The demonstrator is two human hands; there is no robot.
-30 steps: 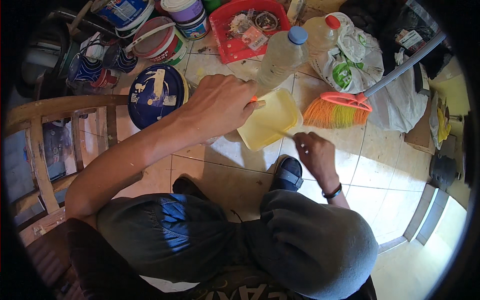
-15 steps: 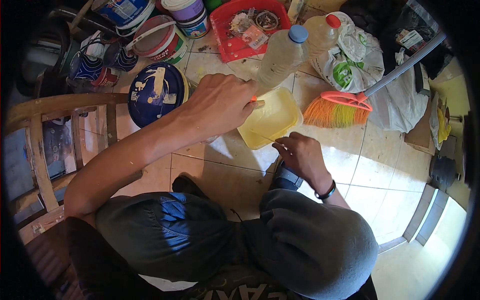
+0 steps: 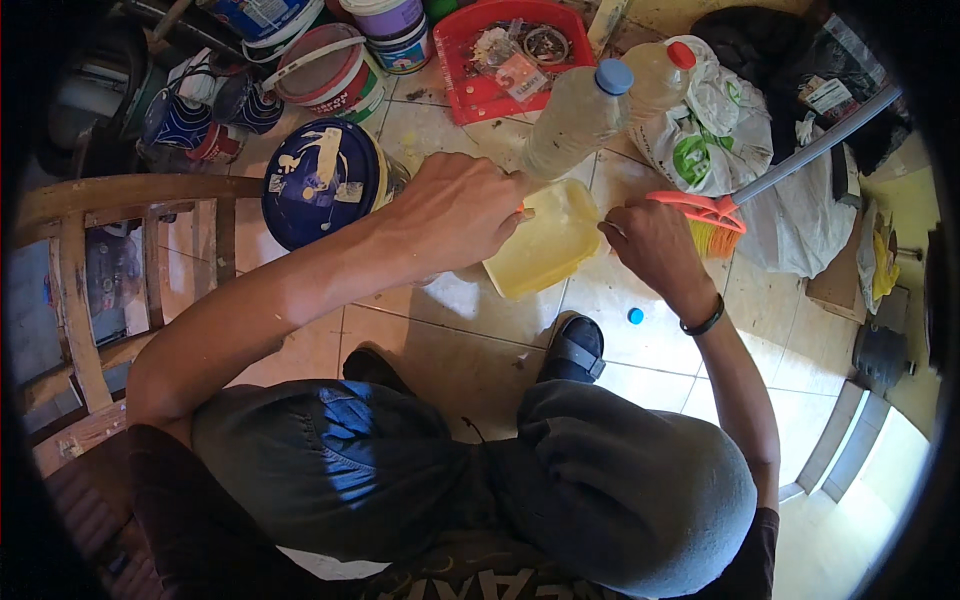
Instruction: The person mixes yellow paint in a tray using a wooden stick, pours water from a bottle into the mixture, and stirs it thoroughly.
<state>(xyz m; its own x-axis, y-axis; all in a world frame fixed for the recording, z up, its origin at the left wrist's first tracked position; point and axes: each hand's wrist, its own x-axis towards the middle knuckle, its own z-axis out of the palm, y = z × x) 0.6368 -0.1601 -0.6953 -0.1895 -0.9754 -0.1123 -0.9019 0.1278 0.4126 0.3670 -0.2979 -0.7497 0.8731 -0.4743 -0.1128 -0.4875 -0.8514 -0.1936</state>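
Observation:
My left hand (image 3: pixel 462 205) is closed on a small orange-handled tool, mostly hidden by the fingers, over the left side of a yellow plastic container (image 3: pixel 545 255) with pale yellow contents. My right hand (image 3: pixel 650 240) has curled fingers at the container's right edge; what it holds is hidden. A cloudy bottle with a blue cap (image 3: pixel 570 130) stands just behind the container, beside a red-capped bottle (image 3: pixel 655 95). A dark blue lidded bucket (image 3: pixel 310 190) is left of my left hand. A loose blue cap (image 3: pixel 635 316) lies on the tiles below my right hand.
Several paint buckets (image 3: pixel 325 85) crowd the back left, near a red dustpan (image 3: pixel 470 70) with debris. An orange broom (image 3: pixel 700 208) and white sacks (image 3: pixel 720 120) are at right, a wooden chair (image 3: pixel 85 300) at left. My sandalled feet (image 3: pixel 575 350) are below the container.
My right hand has moved up and to the right; the thin stick seen in its fingers earlier is out of sight and the blue cap is uncovered. My left hand moved slightly right.

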